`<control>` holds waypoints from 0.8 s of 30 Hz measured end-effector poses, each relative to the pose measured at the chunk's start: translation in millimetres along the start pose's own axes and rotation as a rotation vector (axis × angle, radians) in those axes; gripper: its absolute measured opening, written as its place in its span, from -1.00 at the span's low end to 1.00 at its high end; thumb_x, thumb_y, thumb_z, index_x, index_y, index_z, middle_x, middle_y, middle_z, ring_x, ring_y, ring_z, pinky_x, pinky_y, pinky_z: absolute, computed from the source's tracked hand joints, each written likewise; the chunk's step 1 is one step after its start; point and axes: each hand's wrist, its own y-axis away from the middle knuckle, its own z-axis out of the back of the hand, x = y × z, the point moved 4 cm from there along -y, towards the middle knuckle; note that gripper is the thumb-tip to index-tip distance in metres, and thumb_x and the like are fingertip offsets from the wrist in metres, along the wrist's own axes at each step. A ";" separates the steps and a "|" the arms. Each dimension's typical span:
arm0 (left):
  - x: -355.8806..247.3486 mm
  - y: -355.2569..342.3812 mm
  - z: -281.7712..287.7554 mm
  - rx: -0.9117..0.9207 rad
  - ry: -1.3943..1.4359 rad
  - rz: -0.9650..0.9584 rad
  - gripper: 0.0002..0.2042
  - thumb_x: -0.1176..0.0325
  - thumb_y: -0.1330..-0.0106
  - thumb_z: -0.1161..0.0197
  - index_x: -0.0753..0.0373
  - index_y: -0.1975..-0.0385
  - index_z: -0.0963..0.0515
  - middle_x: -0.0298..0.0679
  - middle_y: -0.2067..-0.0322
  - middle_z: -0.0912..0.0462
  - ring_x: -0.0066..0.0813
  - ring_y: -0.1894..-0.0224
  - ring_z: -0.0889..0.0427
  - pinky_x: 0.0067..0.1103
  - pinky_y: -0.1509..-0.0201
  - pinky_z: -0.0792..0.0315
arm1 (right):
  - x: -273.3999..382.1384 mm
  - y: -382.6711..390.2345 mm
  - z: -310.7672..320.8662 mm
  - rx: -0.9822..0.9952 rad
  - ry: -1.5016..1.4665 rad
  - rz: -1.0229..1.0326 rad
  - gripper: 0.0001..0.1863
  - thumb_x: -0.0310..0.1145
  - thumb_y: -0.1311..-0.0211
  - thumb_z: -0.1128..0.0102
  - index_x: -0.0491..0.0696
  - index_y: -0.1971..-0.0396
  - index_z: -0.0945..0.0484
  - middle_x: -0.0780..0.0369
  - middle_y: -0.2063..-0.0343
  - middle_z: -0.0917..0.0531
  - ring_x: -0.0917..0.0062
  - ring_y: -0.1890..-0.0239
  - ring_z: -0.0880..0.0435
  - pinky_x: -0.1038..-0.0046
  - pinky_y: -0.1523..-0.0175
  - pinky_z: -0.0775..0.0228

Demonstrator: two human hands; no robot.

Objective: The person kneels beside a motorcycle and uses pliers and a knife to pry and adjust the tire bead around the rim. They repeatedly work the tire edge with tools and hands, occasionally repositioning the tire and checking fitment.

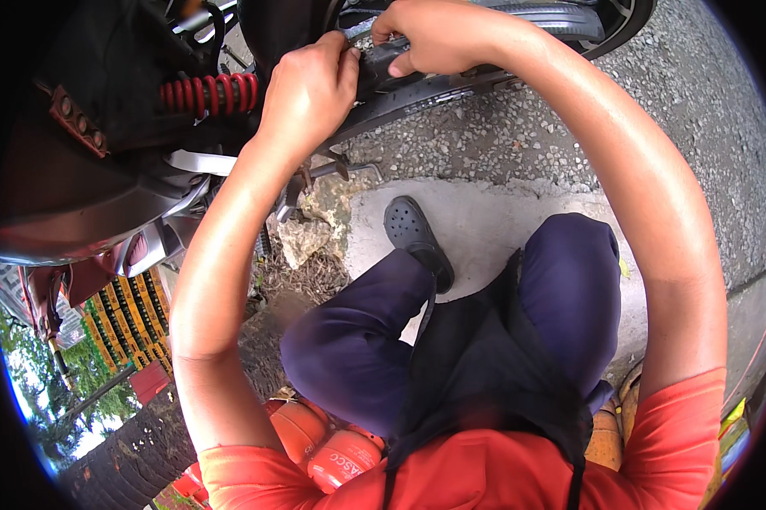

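Note:
At the top of the view my left hand [308,92] has its fingers curled onto a long black part [374,68] low on a motorcycle [81,200]. Just right of it my right hand [430,41] grips the same part, its thumb below and fingers bent over the top. What lies under the fingertips is partly hidden. A red coil spring [209,93] is left of my left hand. A dark wheel [614,30] shows at the upper right, behind a silver curved piece [553,21].
Below are my bent legs and a grey clog [408,229] on a pale concrete slab [485,204]. Gravelly pavement [672,102] lies right, rough rock [311,238] by the slab's left edge. Several red cylinders [336,459] sit behind a dark trunk [111,459]; yellow signboards [128,314] stand at left.

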 end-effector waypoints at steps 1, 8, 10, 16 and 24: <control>3.2 -0.7 -2.5 0.000 0.063 0.070 -0.81 0.33 -0.36 -0.17 0.36 0.34 -0.56 0.16 0.45 -0.65 0.20 0.30 -0.66 -0.11 0.19 -0.53 | -0.2 -1.4 -1.0 -0.007 -0.002 -0.015 -0.68 -0.23 -0.13 -0.37 -0.09 0.18 -0.70 0.05 0.16 -0.75 0.13 0.02 -0.69 0.00 -0.15 -0.30; 11.4 9.5 -10.3 0.034 0.186 0.387 -0.77 0.32 -0.42 -0.15 0.38 0.33 -0.61 -0.15 0.61 -0.68 -0.36 0.51 -0.74 -0.44 0.34 -0.55 | -0.3 5.8 -17.5 -0.178 0.131 0.068 -0.80 -0.28 -0.14 -0.33 -0.06 0.30 -0.70 0.04 0.29 -0.72 0.12 0.03 -0.66 -0.11 -0.17 -0.16; 7.8 13.3 -11.3 0.076 0.500 0.579 -0.78 0.34 -0.42 -0.14 0.38 0.34 -0.62 -0.18 0.63 -0.68 -0.44 0.50 -0.75 -0.46 0.34 -0.56 | 0.3 5.1 -15.7 -0.195 0.123 0.112 -0.80 -0.27 -0.15 -0.31 -0.04 0.28 -0.70 0.03 0.26 -0.72 0.14 0.02 -0.66 -0.08 -0.17 -0.16; -2.4 6.5 -3.4 -0.080 -0.053 0.109 -0.81 0.33 -0.41 -0.20 0.35 0.29 -0.61 -0.05 0.54 -0.69 -0.09 0.43 -0.75 -0.35 0.31 -0.56 | 0.7 -1.5 -3.8 -0.211 -0.172 -0.064 -0.73 -0.18 -0.23 -0.25 0.00 0.18 -0.71 0.04 0.22 -0.74 0.21 0.01 -0.67 0.01 -0.21 -0.21; -3.1 -21.8 -2.5 -0.015 0.159 0.119 -0.78 0.33 -0.43 -0.19 0.38 0.16 -0.62 -0.05 0.43 -0.75 -0.30 0.30 -0.81 -0.45 0.22 -0.63 | -15.4 -28.6 -8.9 -0.077 -0.205 -0.079 -0.74 -0.31 -0.24 -0.11 -0.12 0.26 -0.69 -0.03 0.42 -0.72 0.14 0.30 -0.74 0.18 0.14 -0.53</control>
